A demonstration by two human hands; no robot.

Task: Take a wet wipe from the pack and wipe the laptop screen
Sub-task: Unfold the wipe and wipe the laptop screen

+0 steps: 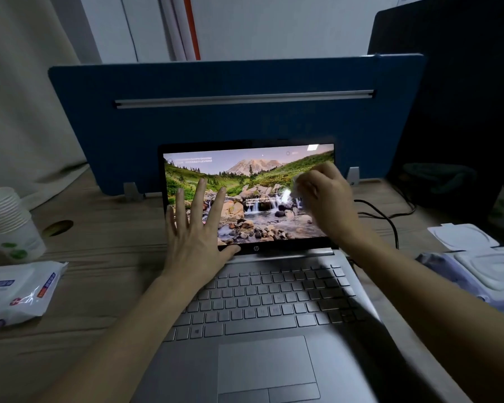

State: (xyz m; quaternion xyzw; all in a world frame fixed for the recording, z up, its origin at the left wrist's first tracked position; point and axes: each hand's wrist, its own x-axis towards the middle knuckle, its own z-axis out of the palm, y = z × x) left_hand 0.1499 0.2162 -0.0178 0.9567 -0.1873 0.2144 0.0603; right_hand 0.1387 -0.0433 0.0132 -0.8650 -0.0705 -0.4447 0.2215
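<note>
A silver laptop [274, 309] stands open on the wooden desk, its screen [253, 205] lit with a mountain and waterfall picture. My right hand [325, 196] is shut on a small white wet wipe [297, 184] and presses it against the right part of the screen. Fingers spread, my left hand [195, 228] lies flat against the lower left of the screen, its thumb on the bottom bezel. A wet wipe pack [483, 271] with its white lid flipped open lies right of the laptop.
A second wipe pack [18, 292], closed, lies at the left edge, with a stack of paper cups [9, 222] behind it. A blue desk divider [233, 112] rises behind the laptop. A black cable [390, 222] runs right of the screen. A dark monitor [463, 97] stands far right.
</note>
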